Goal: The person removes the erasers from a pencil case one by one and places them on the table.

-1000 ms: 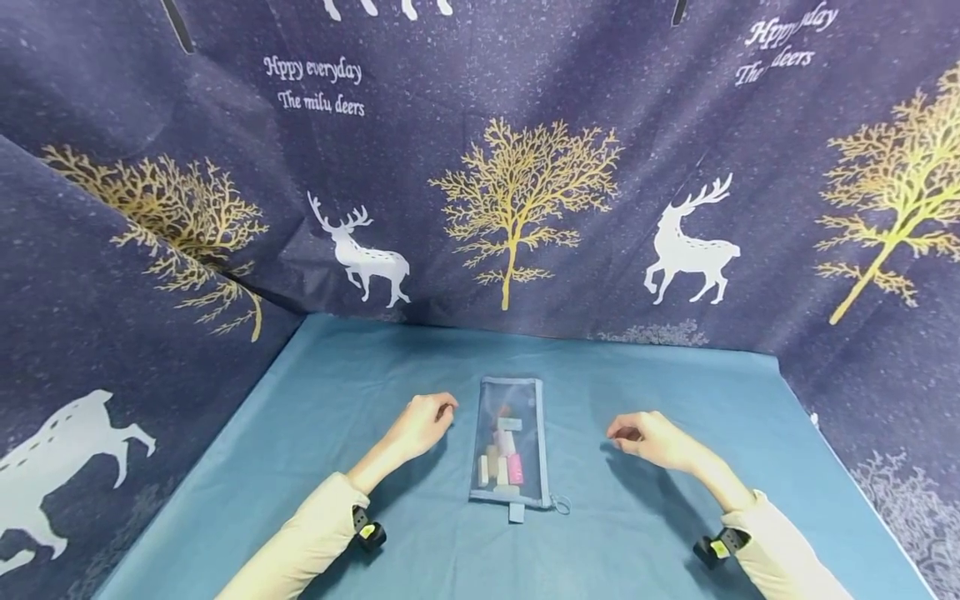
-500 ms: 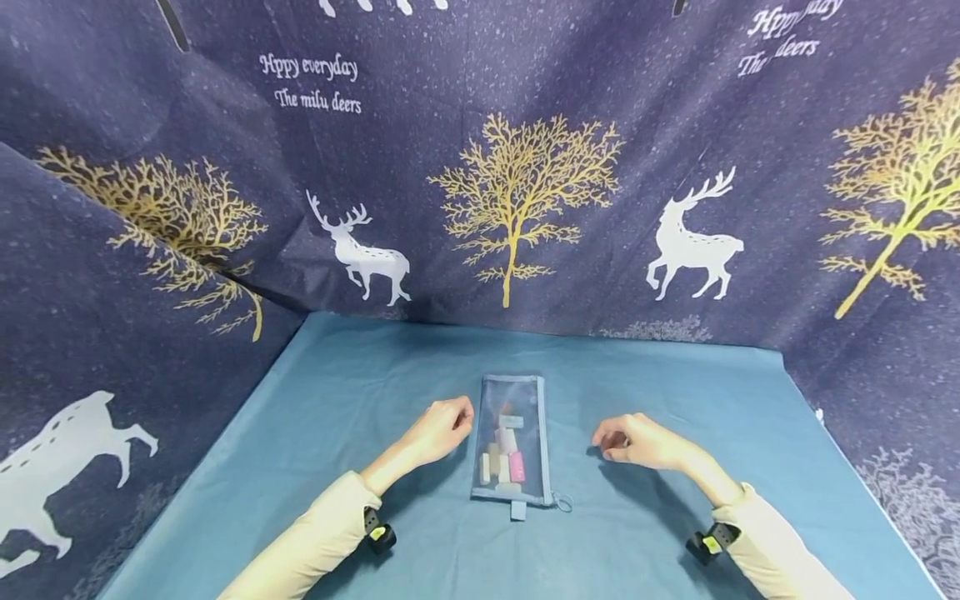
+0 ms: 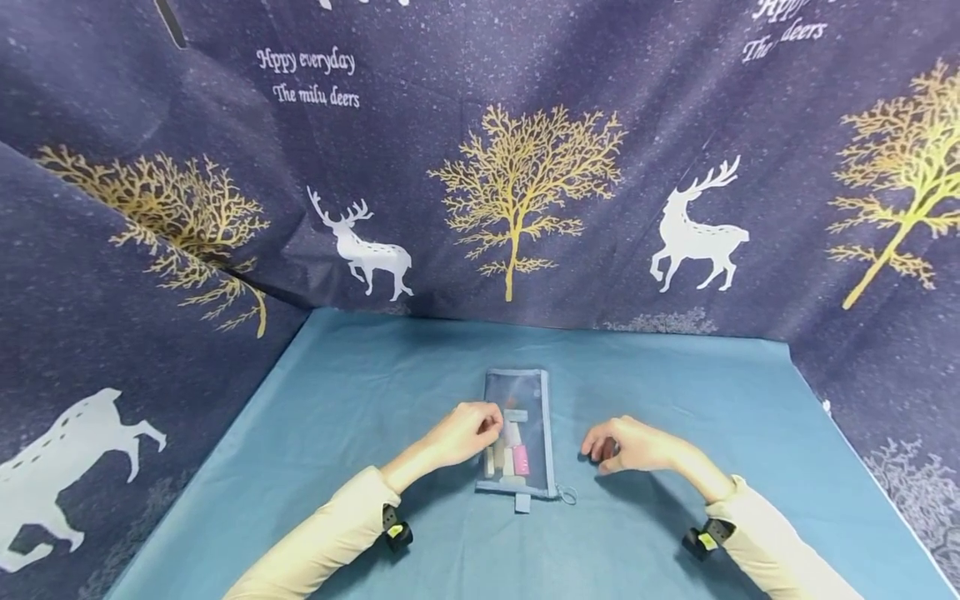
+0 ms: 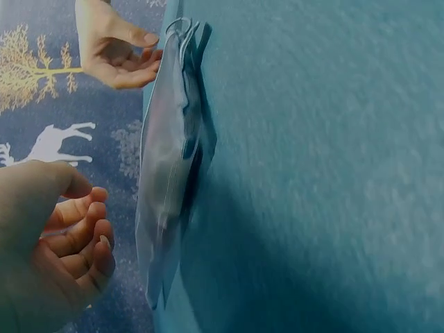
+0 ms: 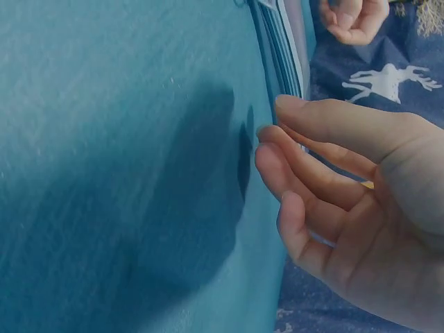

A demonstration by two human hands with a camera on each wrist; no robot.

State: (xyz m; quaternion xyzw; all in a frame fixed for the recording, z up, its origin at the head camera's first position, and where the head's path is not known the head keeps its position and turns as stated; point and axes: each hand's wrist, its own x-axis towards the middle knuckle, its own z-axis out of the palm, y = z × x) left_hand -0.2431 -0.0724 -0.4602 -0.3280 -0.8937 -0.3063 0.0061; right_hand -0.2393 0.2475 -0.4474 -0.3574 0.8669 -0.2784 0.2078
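A see-through mesh zip pouch [image 3: 531, 392] with a pale blue border lies flat on the teal cloth. Several small blocks are inside it, among them a pink block [image 3: 521, 460]; they look like erasers, but the mesh blurs them. Over the pouch's left edge hovers my left hand [image 3: 468, 433], its fingers loosely curled and holding nothing. The left wrist view shows a gap between that hand [image 4: 62, 243] and the pouch [image 4: 166, 166]. To the right of the pouch, my right hand [image 3: 633, 444] hangs above the cloth, fingers loosely bent, nothing in them.
A teal cloth [image 3: 360, 375] covers the table. Dark blue curtains [image 3: 450, 250] printed with deer and trees stand behind and at both sides. At the pouch's lower right corner is a zip ring [image 3: 568, 496], and a small fabric tab [image 3: 522, 502] sticks out below.
My left hand has moved right, from beside the pouch to over its left edge. My right hand has come a little left, closer to the pouch. The head view has tilted slightly.
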